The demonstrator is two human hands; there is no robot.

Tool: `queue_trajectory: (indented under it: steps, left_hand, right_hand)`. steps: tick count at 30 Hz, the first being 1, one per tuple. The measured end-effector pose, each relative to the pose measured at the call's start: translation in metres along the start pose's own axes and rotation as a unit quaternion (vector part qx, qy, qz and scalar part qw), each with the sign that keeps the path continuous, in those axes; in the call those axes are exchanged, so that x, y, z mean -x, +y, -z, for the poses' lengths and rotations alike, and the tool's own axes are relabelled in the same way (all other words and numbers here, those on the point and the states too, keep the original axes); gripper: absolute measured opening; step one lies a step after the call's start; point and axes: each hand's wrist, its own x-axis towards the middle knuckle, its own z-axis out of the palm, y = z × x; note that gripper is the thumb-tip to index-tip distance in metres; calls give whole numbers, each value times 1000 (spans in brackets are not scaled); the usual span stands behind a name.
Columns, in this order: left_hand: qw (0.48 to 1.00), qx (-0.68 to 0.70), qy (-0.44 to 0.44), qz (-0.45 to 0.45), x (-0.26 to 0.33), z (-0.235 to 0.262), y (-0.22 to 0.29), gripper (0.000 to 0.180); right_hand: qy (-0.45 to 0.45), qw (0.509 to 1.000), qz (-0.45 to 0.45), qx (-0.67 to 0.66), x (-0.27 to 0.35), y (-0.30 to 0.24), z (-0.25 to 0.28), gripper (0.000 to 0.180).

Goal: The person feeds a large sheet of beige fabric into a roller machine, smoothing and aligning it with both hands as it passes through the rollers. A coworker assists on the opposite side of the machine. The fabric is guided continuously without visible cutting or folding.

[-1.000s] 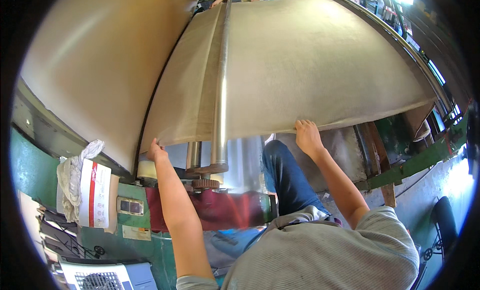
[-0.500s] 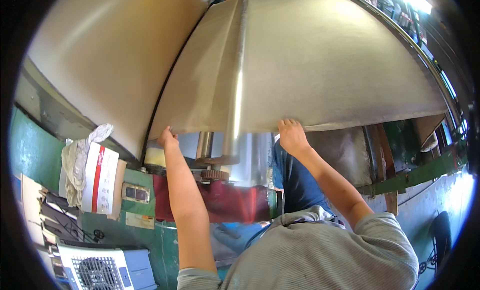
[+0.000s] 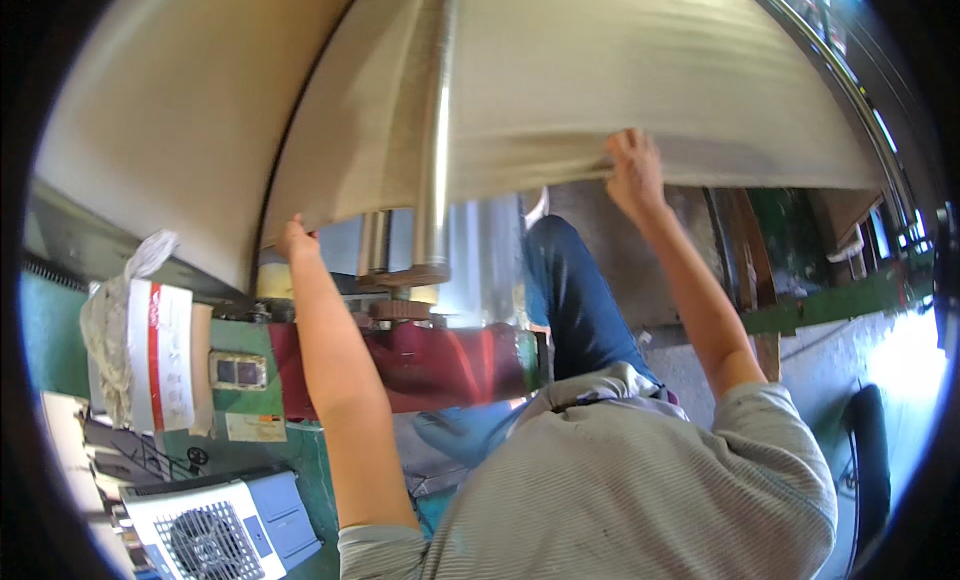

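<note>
A wide beige sheet (image 3: 600,80), cloth-like and slightly shiny, stretches away from me under a long metal roller (image 3: 437,130). At the sheet's near left corner, my left hand (image 3: 299,240) is closed on the edge, thumb and fingers pinching it. Farther right, my right hand (image 3: 636,172) grips the same near edge, and the material bunches into folds beside its fingers. Between the two hands, the roller's end plate and a toothed gear (image 3: 400,312) stick out below the edge. A second shorter metal bar (image 3: 375,242) sits beside the roller.
A large curved beige surface (image 3: 170,110) rises at the left. Dark red cloth (image 3: 430,365) covers the frame before me. A white carton (image 3: 160,355) with a rag (image 3: 110,350) stands on the left, above a fan unit (image 3: 205,540). A metal rail (image 3: 830,60) runs along the right.
My right hand has moved away from me and rightward, drawing the sheet's edge with it into folds. My left hand keeps its hold on the corner. The whole view has shifted.
</note>
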Motion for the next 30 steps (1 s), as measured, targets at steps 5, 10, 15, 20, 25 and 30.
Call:
queue_trajectory:
  steps: [5,10,15,20,25,30]
  left_hand:
    - [951,-20,-289,107,-5,-14,-7,21]
    - [976,-15,-211,52,-47,11,3,25]
    - [997,47,-41,39,-5,0,4,24]
    - [980,-38,-182,70,-5,-9,-1,25]
    - [985,-9,-161,67,-39,-6,-9,27]
    - [997,19,-61,42,-55,2,-8,27]
  right_hand:
    - [-37,991,-79,103,17,89,7,12]
    - [-67,997,4,44,26,42,-15,10]
    - [-61,998,-3,17,36,10,-21,9]
    - [-55,998,19,-9,37,-15,-35,8]
    - [-83,995,51,13,26,-44,-30,10]
    - [-103,991,84,28,16,-75,-35,10]
